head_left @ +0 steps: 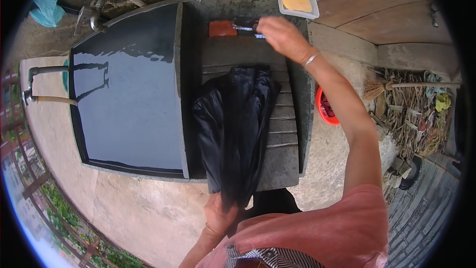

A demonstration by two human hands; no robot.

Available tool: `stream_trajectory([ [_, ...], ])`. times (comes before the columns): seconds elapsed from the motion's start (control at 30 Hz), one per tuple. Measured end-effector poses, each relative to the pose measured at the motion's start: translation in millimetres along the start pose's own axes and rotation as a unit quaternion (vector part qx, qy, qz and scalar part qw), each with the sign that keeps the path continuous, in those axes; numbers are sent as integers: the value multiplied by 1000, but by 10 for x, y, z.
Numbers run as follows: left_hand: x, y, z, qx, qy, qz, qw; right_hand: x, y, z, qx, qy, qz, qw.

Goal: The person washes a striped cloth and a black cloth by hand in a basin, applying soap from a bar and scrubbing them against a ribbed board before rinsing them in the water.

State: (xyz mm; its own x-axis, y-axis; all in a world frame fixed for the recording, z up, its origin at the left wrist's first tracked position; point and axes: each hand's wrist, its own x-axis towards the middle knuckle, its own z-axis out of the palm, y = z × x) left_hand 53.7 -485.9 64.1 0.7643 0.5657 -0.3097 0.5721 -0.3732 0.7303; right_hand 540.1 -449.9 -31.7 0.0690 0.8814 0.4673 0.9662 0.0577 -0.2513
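Note:
Black wet cloth, apparently a garment (241, 119), lies lengthwise over the ridged concrete washboard (282, 119). Its near end is gripped by my left hand (220, 210) at the front edge of the slab. My right hand (282, 37), slightly blurred, reaches to the back of the wash basin. Its fingertips are at a scrubbing brush (259, 35) with pale bristles, partly hidden by the fingers; whether they grip it I cannot tell. Another dark brush (243, 23) rests just left of it, beside a reddish-orange block (222, 28).
A water tank (126, 111) adjoins the washboard on the left, behind a raised divider (179, 63). Yellow soap sits in a clear plastic tray (315, 12) on the back right corner. A red basin (320, 106), a straw broom (375, 87) and bundled sticks (401, 115) are on the right.

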Motion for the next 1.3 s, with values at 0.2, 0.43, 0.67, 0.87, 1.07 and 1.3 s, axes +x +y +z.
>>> stream_trajectory([
  [0.2,54,36,-54,-31,-19,-11,999,-417,445,697,-203,-173,213,940],
  [0.43,22,2,-23,-4,-6,16,1000,-382,-273,255,-41,-152,148,976],
  [0.67,-69,-157,14,-48,23,44,998,-442,-2013,-31,134,-152,17,979],
  [0.87,25,-16,-153,125,18,112,986,-202,-2058,150,63,-299,90,948],
  [1.07,220,-259,-80,78,-130,30,988,-232,-2676,-10,44,-232,131,963],
  [1.3,66,-658,176,-92,-9,185,978,-430,-2644,259,29,-166,98,981],
])
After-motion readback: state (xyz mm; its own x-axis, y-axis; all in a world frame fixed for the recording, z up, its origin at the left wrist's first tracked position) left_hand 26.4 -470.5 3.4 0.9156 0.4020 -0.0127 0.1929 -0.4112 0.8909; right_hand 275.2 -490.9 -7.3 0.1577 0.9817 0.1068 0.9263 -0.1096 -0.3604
